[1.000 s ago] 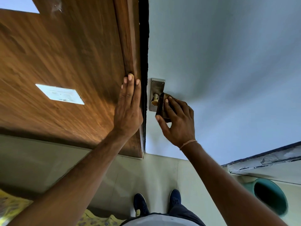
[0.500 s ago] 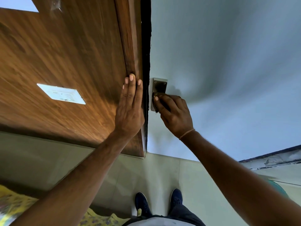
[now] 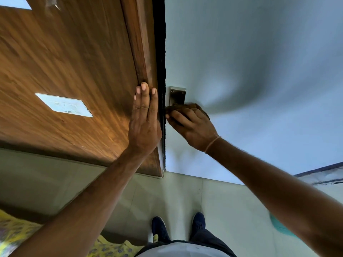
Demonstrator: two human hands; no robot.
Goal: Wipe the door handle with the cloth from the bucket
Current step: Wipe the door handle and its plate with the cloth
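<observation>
A metal handle plate [image 3: 177,95] is fixed to the pale blue door [image 3: 250,75], close to its edge. My right hand [image 3: 193,127] is closed over a dark brown cloth [image 3: 187,107], pressing it against the lower part of the plate; the handle itself is hidden under the cloth and fingers. My left hand [image 3: 143,123] lies flat, fingers straight and together, on the wooden frame [image 3: 143,52] just left of the door edge.
A wood-grain panel [image 3: 65,58] with a white switch plate [image 3: 64,105] fills the left. Below are pale floor tiles [image 3: 178,193] and my dark shoes [image 3: 160,229]. A green bucket [image 3: 278,225] peeks out behind my right forearm. Yellow patterned fabric [image 3: 16,232] lies bottom left.
My right hand has moved with the cloth up and left onto the handle, covering it. The left hand stays flat on the frame. The bucket is now mostly hidden behind my right arm.
</observation>
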